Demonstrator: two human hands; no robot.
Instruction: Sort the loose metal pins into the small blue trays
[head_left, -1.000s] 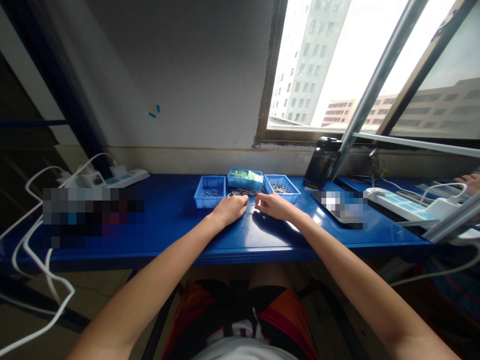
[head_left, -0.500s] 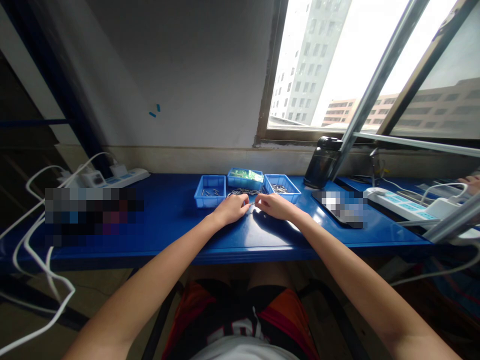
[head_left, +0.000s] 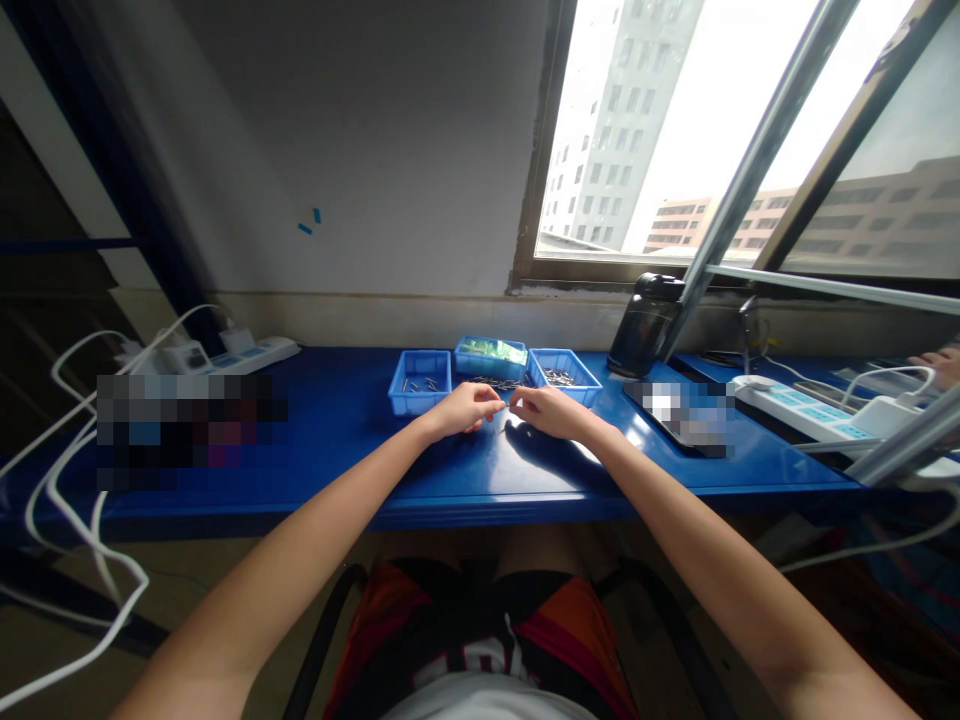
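Note:
My left hand (head_left: 470, 407) is closed in a pinch near the middle of the blue table (head_left: 337, 440), its fingertips close to those of my right hand (head_left: 541, 410), which is pinched too. Whatever they hold between them is too small to make out. Behind my hands lies a pile of small metal pieces (head_left: 491, 383). A blue bin (head_left: 421, 402) on the left holds several metal pieces, and a blue bin (head_left: 574, 388) on the right holds more of them. Between these bins, further back, a blue bin (head_left: 491, 368) contains green-and-white packets.
A black bottle (head_left: 643, 325) and a phone-like dark item (head_left: 679, 425), partly pixelated, are on the right. Power strips (head_left: 255, 355) with white cables are at both sides. A pixelated object lies on the left. Another person's hand (head_left: 937, 365) shows at the far right.
My left hand has shifted slightly, its fingers now stretched further toward my right fingertips. My right hand has hardly moved.

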